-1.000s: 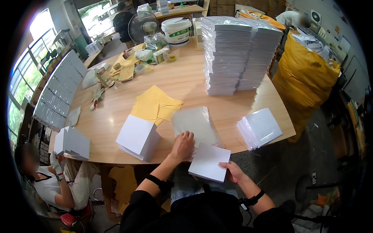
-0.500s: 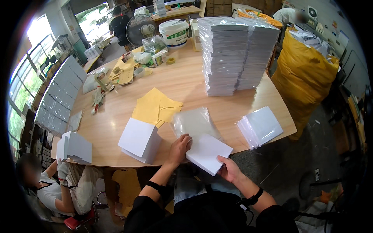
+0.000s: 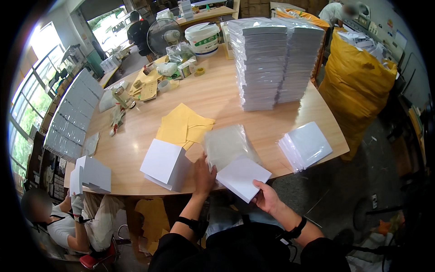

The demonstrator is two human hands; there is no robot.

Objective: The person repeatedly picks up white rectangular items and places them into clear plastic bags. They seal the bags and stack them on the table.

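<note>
My right hand (image 3: 266, 196) grips a stack of white paper (image 3: 243, 177) by its near right corner, thumb on top and fingers beneath. The stack is tilted above the table's front edge and overlaps the clear plastic bags (image 3: 230, 144), which lie flat in a pile. My left hand (image 3: 205, 177) is off the paper, at the left edge of the bags, its fingers stretched out and holding nothing that I can see. Left of that hand stands a taller pile of white paper (image 3: 164, 158). Bagged white stacks (image 3: 310, 146) lie to the right.
Yellow envelopes (image 3: 185, 125) lie behind the paper pile. A tall double stack of wrapped paper (image 3: 263, 68) stands at the back right, beside a yellow sack (image 3: 355, 90). At the left, a seated person in gloves (image 3: 74, 217) handles white paper (image 3: 97, 174).
My left hand has let go of the paper stack and moved slightly left to the edge of the bags. The right hand still holds the stack in nearly the same place.
</note>
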